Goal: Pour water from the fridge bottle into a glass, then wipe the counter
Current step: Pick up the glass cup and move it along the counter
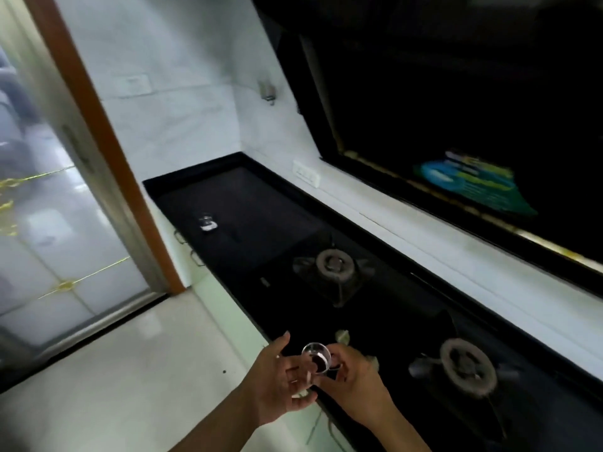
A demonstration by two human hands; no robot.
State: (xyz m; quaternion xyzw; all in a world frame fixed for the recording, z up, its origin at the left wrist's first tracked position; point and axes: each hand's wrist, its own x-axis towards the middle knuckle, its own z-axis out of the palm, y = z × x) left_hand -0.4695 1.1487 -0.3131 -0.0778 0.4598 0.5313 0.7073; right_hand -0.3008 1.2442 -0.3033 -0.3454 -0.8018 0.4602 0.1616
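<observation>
So the right hand has its fingers curled round a small clear glass, tipped so the mouth faces up toward the camera, right over the front edge of the black counter. The left hand is just beside it, palm up, fingers loose and spread, not gripping anything; can't tell if the fingertips actually touch the glass. Two stove burners sit on the counter, the nearer one just right of the hands.
</observation>
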